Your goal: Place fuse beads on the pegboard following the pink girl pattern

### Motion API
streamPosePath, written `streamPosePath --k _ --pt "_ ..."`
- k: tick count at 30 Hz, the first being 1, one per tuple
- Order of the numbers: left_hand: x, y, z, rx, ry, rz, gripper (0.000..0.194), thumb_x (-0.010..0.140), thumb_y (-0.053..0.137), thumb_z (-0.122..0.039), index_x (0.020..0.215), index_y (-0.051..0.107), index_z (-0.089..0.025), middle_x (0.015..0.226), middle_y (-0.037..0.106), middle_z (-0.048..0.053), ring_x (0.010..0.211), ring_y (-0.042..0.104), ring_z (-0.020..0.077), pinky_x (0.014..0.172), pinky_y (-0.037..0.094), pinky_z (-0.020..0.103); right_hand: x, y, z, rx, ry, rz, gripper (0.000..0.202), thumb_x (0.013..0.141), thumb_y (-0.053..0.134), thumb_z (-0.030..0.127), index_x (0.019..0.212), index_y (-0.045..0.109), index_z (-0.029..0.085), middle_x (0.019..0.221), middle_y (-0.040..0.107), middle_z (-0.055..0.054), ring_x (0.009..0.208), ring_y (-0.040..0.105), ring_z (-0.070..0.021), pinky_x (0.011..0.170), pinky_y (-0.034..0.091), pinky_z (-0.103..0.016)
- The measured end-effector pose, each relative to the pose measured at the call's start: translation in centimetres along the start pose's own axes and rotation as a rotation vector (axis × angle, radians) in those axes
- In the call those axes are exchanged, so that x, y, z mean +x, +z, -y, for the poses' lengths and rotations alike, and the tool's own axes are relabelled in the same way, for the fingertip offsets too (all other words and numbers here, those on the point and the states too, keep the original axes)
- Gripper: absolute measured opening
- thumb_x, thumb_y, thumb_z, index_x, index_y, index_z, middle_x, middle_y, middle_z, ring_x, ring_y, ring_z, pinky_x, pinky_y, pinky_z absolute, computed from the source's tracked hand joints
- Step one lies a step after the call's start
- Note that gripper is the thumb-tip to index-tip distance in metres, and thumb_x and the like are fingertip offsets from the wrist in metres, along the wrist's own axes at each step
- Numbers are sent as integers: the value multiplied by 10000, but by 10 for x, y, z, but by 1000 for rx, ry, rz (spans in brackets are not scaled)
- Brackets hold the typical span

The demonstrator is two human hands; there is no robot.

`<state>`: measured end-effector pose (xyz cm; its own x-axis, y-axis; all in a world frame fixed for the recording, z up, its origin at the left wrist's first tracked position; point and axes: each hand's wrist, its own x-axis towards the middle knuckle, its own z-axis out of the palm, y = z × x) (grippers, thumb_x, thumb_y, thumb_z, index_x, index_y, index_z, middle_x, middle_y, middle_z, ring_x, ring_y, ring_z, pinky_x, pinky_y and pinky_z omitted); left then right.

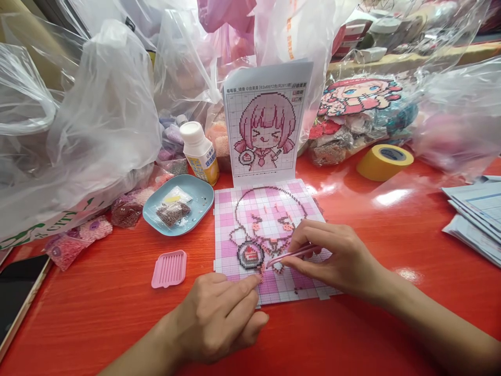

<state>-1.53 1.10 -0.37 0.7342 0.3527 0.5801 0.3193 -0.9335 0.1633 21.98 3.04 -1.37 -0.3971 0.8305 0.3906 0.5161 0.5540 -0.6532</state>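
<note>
Right hand (332, 253) is pinching pink tweezers (278, 259) between thumb and fingers, their tips sitting over the bead board (225, 209), just beside the dark bead ring (239, 255). Left hand (225, 313) is extending its index finger to the board's near edge, other fingers loosely curling, gripping nothing visible. Slipping tweezers or a nudging fingertip could be scattering placed beads, I'm judging. Tweezers are pointing leftward, slightly towards the person, long axis slanting shallowly across the board.
</note>
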Motion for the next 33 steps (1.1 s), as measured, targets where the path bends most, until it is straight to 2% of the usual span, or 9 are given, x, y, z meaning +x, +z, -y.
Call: streamPosePath --k 14,33 --pt "-1 0 0 5 -3 6 321 949 379 -159 761 623 -67 816 755 158 491 643 148 339 391 271 -2 5 2 -61 -27 -38 177 818 671 296 712 614 165 670 626 -21 540 559 -104 474 468 -223" --pt "-1 -1 -1 21 0 1 334 952 355 -168 768 619 -77 803 753 137 477 609 126 349 387 256 -2 5 2 -64 -20 -1 164 821 662 288 717 604 174 661 621 -19 539 556 -101 481 467 -207"
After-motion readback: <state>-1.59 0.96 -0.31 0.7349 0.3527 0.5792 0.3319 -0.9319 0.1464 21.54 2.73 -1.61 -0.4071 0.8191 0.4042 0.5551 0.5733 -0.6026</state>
